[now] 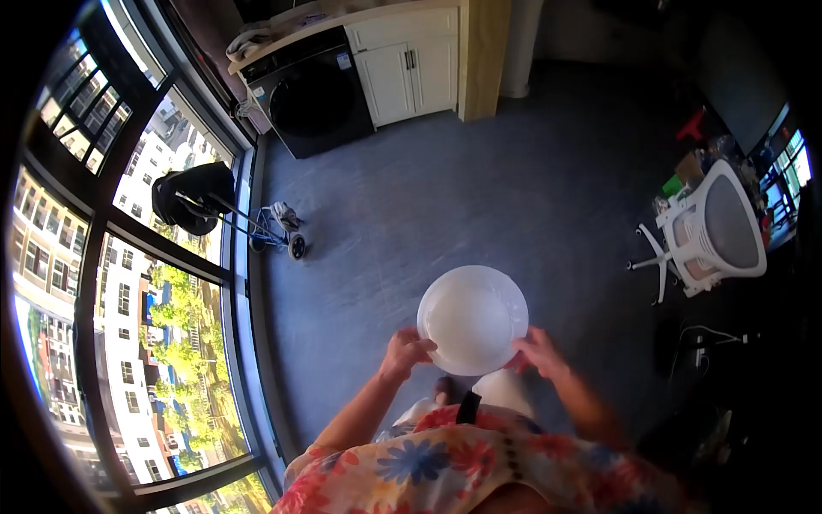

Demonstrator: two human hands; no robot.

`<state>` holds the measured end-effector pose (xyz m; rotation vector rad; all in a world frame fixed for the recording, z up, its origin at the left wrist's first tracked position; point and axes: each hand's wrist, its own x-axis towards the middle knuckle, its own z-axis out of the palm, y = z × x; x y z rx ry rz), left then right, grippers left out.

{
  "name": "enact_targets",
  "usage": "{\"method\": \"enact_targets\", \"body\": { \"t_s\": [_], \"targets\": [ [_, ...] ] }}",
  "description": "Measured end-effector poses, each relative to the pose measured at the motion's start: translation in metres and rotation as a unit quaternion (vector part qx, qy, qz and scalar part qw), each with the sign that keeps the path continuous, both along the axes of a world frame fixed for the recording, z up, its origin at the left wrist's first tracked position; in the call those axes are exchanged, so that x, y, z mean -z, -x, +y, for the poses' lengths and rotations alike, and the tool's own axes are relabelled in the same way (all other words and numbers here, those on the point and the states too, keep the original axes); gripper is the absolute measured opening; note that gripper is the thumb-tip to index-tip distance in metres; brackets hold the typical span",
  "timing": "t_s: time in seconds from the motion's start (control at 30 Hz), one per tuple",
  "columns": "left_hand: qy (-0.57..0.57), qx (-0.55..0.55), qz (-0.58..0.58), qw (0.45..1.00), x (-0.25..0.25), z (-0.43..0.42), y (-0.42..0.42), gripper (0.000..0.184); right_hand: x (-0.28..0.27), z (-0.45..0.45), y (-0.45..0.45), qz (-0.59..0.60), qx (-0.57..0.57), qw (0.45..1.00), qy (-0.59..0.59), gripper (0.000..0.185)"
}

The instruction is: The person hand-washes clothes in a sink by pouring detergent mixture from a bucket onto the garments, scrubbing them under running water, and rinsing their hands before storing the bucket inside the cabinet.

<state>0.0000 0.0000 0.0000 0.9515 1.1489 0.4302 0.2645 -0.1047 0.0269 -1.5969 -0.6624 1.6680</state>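
A round white basin [473, 319] is held out in front of my body, above the dark grey floor. My left hand [407, 352] grips its rim at the lower left, the thumb over the edge. At the lower right, my right hand [539, 353] holds the opposite side of the rim. The inside of the basin looks white, and I cannot make out anything in it.
Tall windows line the left side, with a black stroller [199, 199] beside them. A black washing machine [317, 98] and white cabinet [409, 77] stand ahead. On the right are a white office chair [723, 224] and cables [719, 336].
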Motion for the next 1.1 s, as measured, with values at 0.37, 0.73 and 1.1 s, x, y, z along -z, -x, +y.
{"method": "enact_targets", "body": {
  "t_s": [0.37,0.73,1.1],
  "targets": [
    [-0.016,-0.168,-0.027,0.985,-0.021,0.221,-0.108,0.028,-0.015,0.303,-0.13,0.042,-0.165,0.984,-0.044,0.035],
    [-0.024,-0.393,-0.005,0.919,-0.045,0.439,-0.057,0.031,-0.004,0.631,-0.152,0.047,-0.289,0.956,-0.014,0.054],
    [-0.089,-0.47,-0.099,0.873,-0.098,0.775,-0.058,0.025,0.039,0.783,-0.373,-0.095,-0.001,0.986,0.137,0.046]
  ]
}}
